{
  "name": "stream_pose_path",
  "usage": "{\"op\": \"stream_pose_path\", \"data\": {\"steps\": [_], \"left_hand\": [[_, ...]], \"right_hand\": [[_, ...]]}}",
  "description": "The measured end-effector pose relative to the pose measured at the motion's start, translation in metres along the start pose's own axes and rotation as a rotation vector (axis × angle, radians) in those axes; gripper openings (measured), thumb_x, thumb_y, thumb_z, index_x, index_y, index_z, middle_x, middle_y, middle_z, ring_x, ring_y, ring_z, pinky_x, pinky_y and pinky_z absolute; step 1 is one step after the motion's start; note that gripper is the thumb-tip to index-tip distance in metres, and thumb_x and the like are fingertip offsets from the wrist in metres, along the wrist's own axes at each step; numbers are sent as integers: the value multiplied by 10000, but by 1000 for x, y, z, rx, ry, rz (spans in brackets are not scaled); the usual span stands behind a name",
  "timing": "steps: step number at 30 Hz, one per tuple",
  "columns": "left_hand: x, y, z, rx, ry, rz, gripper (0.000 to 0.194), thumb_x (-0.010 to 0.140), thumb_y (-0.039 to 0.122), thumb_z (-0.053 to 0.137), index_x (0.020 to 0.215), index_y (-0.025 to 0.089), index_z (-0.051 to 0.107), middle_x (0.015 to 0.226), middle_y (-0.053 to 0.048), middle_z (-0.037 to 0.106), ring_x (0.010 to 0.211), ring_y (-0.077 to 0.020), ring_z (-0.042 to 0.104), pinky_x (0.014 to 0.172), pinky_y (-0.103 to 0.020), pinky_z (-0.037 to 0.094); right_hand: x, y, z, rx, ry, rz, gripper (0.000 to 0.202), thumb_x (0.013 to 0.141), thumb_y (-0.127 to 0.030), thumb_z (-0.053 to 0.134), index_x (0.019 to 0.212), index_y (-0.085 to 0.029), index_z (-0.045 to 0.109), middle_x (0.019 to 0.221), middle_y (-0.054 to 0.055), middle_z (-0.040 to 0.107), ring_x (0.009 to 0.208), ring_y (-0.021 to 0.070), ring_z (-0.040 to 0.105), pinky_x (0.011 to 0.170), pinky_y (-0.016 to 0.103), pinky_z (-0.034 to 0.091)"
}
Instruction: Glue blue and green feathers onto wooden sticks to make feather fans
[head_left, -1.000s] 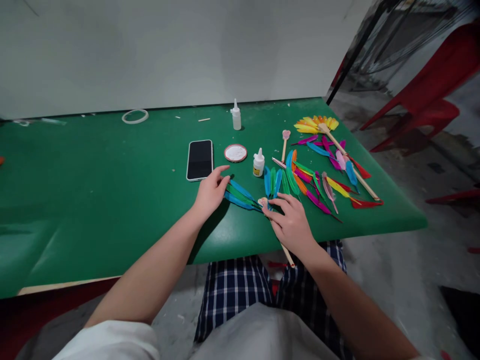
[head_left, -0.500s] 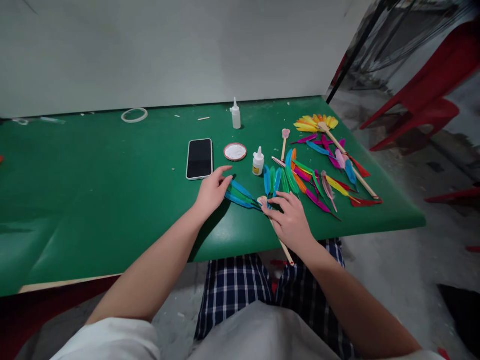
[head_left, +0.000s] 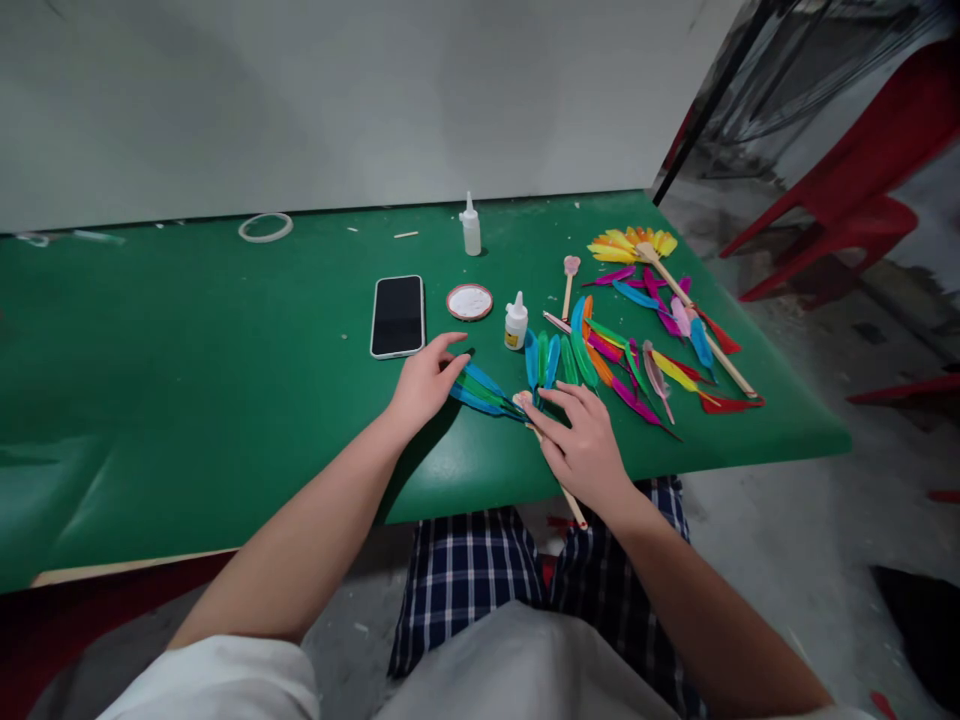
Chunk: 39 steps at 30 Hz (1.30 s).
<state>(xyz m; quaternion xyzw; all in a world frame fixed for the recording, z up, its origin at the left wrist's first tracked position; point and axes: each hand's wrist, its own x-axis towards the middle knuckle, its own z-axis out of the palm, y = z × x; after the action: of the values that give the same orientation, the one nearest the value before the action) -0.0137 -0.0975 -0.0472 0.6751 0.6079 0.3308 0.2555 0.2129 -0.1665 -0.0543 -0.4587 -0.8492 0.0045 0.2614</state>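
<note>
A wooden stick (head_left: 571, 503) with a small pinkish head (head_left: 523, 400) lies at the table's front edge, its lower end past the edge. Blue and green feathers (head_left: 484, 392) fan out from the head to the left, and more blue and green feathers (head_left: 543, 360) stand up behind it. My left hand (head_left: 426, 380) touches the tips of the left feathers, thumb and index finger apart. Over the head and the top of the stick lies my right hand (head_left: 581, 440), its fingers spread and fingertips at the head and the feather bases.
Behind are a phone (head_left: 398, 316), a round white disc (head_left: 469, 302), two glue bottles (head_left: 515, 321) (head_left: 471, 228) and a smaller stick (head_left: 570, 287). Loose coloured feathers (head_left: 652, 380) and a yellow feather fan (head_left: 634, 245) lie right. A tape ring (head_left: 265, 228) sits back left; red chairs (head_left: 862, 220) stand right.
The fingers of my right hand have shifted slightly over the stick's head, and the index finger now reaches across it. My left hand stays at the feather tips.
</note>
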Motion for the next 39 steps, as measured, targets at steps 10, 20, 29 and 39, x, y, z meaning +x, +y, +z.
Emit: {"op": "stream_pose_path", "data": {"steps": [10, 20, 29, 39], "left_hand": [[-1, 1, 0, 80, 22, 9, 323, 823, 312, 480, 1122, 206, 535, 713, 1, 622, 588, -128, 521, 579, -243, 398], [-20, 27, 9, 364, -115, 727, 194, 816, 229, 490, 928, 237, 647, 995, -39, 629, 1105, -236, 432, 913, -425, 321], [-24, 33, 9, 466, -238, 824, 288, 754, 150, 477, 984, 220, 635, 1010, -44, 617, 1118, -264, 409, 934, -462, 295], [-25, 36, 14, 482, -265, 820, 267, 775, 131, 445, 946, 210, 635, 983, -57, 617, 1108, -247, 428, 941, -458, 313]], "right_hand": [[1, -1, 2, -5, -65, -40, 394, 741, -125, 471, 1099, -235, 594, 1218, 50, 530, 1220, 266, 350, 1019, 516, 254], [4, -1, 2, 4, -63, -44, 383, 744, -112, 483, 1081, -247, 605, 1156, 52, 565, 1195, 256, 376, 1020, 508, 255], [3, 0, 4, 8, -49, -34, 378, 758, -118, 487, 1094, -251, 597, 1125, 49, 575, 1188, 245, 378, 1025, 489, 256], [4, 0, 3, 7, -62, -37, 366, 768, -120, 485, 1096, -240, 593, 1091, 59, 586, 1170, 241, 395, 1011, 491, 269]]}}
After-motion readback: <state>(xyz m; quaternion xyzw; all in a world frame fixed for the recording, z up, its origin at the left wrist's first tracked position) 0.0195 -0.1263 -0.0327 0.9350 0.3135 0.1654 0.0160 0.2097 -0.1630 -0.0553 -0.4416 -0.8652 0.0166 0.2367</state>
